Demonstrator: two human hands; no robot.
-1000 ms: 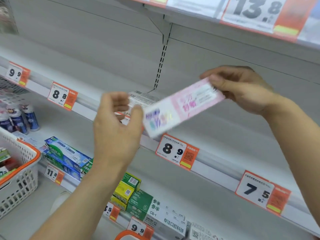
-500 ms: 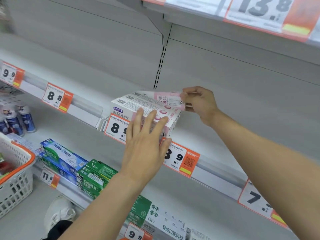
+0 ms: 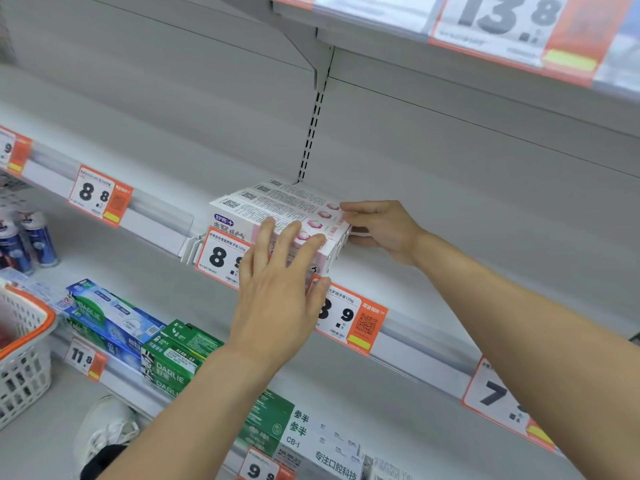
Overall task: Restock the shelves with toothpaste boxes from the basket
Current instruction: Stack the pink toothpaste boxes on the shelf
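A row of pink-and-white toothpaste boxes [image 3: 277, 209] lies side by side at the front of the middle shelf [image 3: 433, 271]. My left hand [image 3: 280, 289] is flat and spread, fingertips pressed against the front face of the nearest box. My right hand [image 3: 381, 228] is at the right end of the row, thumb and fingers pinching the box ends there. The white basket with an orange rim [image 3: 24, 341] sits at the left edge, only partly in view, its contents mostly cut off.
Orange price tags [image 3: 349, 317] line the shelf edges. Blue boxes [image 3: 110, 320] and green Darlie boxes [image 3: 176, 355] fill the shelf below, with white-green boxes [image 3: 304, 434] further right. Spray cans [image 3: 24, 240] stand at far left. A white shoe [image 3: 107, 427] is on the floor.
One second ago my right hand held a pink box in the air. It now lies on the shelf in the row. My left hand moved up and presses the front of the boxes.
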